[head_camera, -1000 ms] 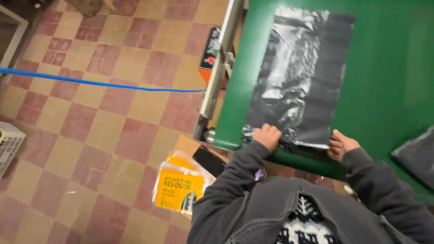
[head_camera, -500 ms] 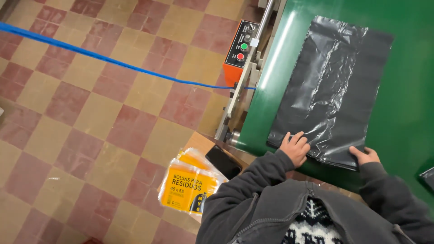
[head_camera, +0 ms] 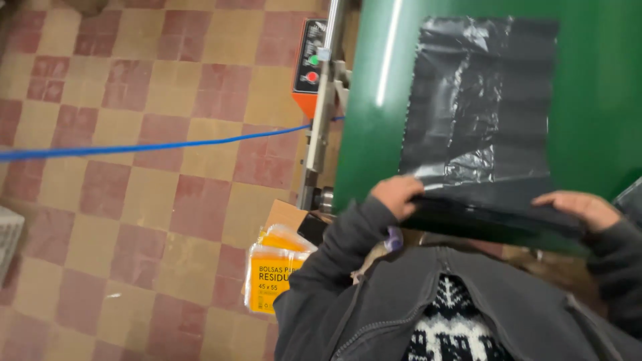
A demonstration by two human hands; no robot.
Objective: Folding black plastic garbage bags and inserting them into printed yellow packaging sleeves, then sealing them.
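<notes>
One black plastic bag (head_camera: 478,107) lies flat on the green desk (head_camera: 602,87), reaching from its near edge toward 12 o'clock; whether anything is inside cannot be told. The left hand (head_camera: 396,194) curls over the bag's near edge at its 7 o'clock corner, fingers closed on the plastic. The right hand (head_camera: 580,208) rests at the 5 o'clock corner, fingers bent down on that edge. At 9 o'clock of the desk sits one orange control box (head_camera: 309,67) with two buttons. One yellow packet (head_camera: 274,277) lies on the checkered floor (head_camera: 134,220), crossed by one blue cable (head_camera: 154,147).
</notes>
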